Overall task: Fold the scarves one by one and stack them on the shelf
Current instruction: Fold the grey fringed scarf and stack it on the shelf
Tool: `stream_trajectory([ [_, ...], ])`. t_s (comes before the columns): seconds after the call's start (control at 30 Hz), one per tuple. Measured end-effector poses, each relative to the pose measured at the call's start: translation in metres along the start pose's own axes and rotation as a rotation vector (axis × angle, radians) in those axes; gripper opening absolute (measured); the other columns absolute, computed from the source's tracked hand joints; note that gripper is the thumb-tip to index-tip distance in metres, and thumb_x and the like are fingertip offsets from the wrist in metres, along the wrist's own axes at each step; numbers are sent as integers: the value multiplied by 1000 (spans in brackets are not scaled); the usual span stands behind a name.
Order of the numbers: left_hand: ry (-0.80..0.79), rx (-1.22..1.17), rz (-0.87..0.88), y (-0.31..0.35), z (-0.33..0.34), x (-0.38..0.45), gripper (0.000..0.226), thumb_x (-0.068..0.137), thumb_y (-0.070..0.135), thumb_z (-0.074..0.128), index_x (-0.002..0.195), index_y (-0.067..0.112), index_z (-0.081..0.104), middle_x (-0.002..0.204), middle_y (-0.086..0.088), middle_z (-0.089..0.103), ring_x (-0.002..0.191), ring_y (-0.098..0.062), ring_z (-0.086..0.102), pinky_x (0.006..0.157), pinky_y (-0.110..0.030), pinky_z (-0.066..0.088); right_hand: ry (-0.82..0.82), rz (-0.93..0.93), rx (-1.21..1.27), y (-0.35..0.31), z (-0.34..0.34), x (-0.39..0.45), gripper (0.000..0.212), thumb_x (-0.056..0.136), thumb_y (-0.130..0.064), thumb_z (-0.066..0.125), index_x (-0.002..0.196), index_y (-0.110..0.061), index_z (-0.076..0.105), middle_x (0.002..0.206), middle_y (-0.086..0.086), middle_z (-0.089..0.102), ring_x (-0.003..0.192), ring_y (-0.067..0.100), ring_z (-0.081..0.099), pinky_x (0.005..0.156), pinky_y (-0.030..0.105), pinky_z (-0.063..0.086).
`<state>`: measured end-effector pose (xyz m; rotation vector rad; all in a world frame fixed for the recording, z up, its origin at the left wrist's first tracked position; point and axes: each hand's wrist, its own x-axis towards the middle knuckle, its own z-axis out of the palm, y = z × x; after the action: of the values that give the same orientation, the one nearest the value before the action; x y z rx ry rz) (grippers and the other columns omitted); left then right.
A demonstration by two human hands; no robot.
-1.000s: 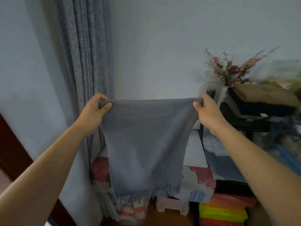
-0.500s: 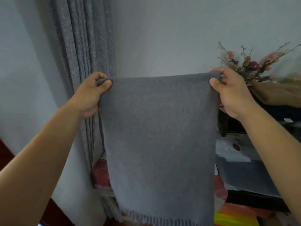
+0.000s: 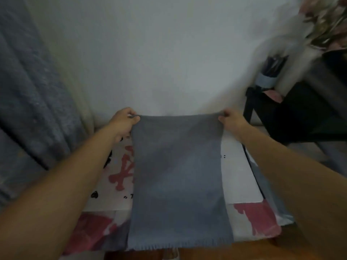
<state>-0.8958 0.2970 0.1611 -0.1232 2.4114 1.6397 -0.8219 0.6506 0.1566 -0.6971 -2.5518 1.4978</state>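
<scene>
Each hand pinches one top corner of the scarf: the left hand has thumb and curled fingers closed on the left corner, and the right hand does the same on the right corner. The two grips sit level and well apart, so the top edge between them runs taut and nearly straight. That spacing looks deliberate, since holding the cloth by both corners keeps it spread to full width and free of creases.

Below the grips the grey cloth drapes toward the person over a flat surface covered in white sheets with red and black print. The frame is blurred, so I cannot tell how much of the cloth actually rests on it. The fringed end lies farthest from the grips, at or just past the near edge of that surface. Laying it out this way probably readies it for a fold, far end over near end or the reverse.

Left of the left hand hangs a blue-grey curtain. Right of the right hand, a dark shelf stands beside the surface, with blurred flowers above it. No scarf stack is visible there.
</scene>
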Motion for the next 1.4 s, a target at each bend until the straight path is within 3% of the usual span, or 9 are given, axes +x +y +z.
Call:
stream_trajectory([
  [0.2,49,210,-50,-61,45,116,19,96,12,65,80,18,56,93,-14,62,83,-24,56,72,-32,42,35,108,-196,68,58,98,10,97,-22,61,96,-31,66,104,9,70,100,32,65,89,41,54],
  [0.33,222,501,0,-76,78,131,12,97,12,55,107,16,60,109,-12,60,98,-29,55,78,-37,40,-11,148,-232,77,84,125,26,100,-19,58,123,-7,64,109,13,64,105,31,60,86,32,46],
  [0.5,-92,849,584,-143,172,6,46,98,22,48,143,17,52,155,-16,42,145,-40,34,117,-59,30,101,-98,-491,111,136,31,53,98,-19,55,146,-1,41,149,23,39,133,40,42,111,43,37],
  [0.7,-154,1161,326,-203,165,-19,69,100,62,17,160,28,22,168,-11,13,155,-36,8,123,-59,12,-224,-271,-824,180,162,-122,69,105,-55,27,160,-18,12,168,4,-1,155,25,-3,123,43,4],
  [0.83,-147,1210,321,-207,170,-19,71,99,65,14,161,31,12,169,-10,6,156,-34,0,123,-58,7,-106,-20,-862,212,125,-79,72,102,-60,18,161,-22,0,167,5,-9,153,28,-16,124,50,0],
  [0.9,-130,1211,330,-210,172,-19,71,99,65,13,161,31,11,169,-10,6,156,-33,0,123,-58,8,0,122,-838,201,120,-56,72,103,-55,22,160,-17,2,167,11,-9,152,33,-17,124,53,-2],
  [1.07,-86,1208,369,-215,175,-17,69,99,63,18,161,32,15,169,-10,10,155,-35,5,122,-60,9,-213,-562,-939,169,166,-34,64,105,-52,26,159,-19,19,167,9,9,154,30,-1,125,51,7],
  [1.27,-128,1167,363,-217,168,-15,71,98,68,14,161,35,8,169,-13,0,155,-38,-5,123,-61,2,-104,-97,-983,194,125,43,74,97,-66,3,160,-27,5,168,9,1,154,31,-5,124,53,1],
  [1.4,-126,1153,307,-216,154,1,71,98,67,10,161,36,3,169,-13,-5,155,-34,-10,124,-56,-2,29,-376,-896,158,158,-5,58,106,-40,29,156,-11,28,165,17,15,153,35,5,123,53,11],
])
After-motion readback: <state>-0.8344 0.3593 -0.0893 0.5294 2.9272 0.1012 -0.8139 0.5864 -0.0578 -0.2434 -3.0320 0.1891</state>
